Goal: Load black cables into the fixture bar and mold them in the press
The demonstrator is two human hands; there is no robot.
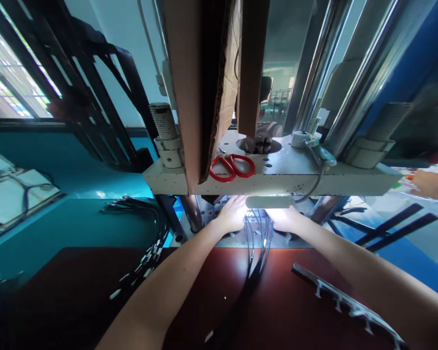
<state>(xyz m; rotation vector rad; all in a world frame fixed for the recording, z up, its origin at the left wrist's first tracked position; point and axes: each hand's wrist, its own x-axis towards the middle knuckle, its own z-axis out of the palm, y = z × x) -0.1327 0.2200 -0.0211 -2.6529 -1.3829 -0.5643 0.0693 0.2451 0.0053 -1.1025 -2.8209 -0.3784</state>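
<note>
Both my hands reach under the pale plate of an upright press point(277, 180). My left hand point(234, 215) is at the left side of a brightly lit metal fixture point(256, 214). On the fixture's other side is my right hand point(282, 218), washed out by glare. Several thin black cables point(253, 243) run between the hands and down over the brown tabletop toward me. The fingertips of both hands are hidden by the plate edge and the light, so whether they grip the cable ends cannot be seen.
Red-handled scissors point(233, 167) lie on the plate beside a cardboard strip point(228, 82). A cable bundle point(149, 248) with white ends hangs at the left. A grey plastic strip with branching stubs point(345, 299) rests near my right forearm. Steel columns point(193, 214) flank the fixture.
</note>
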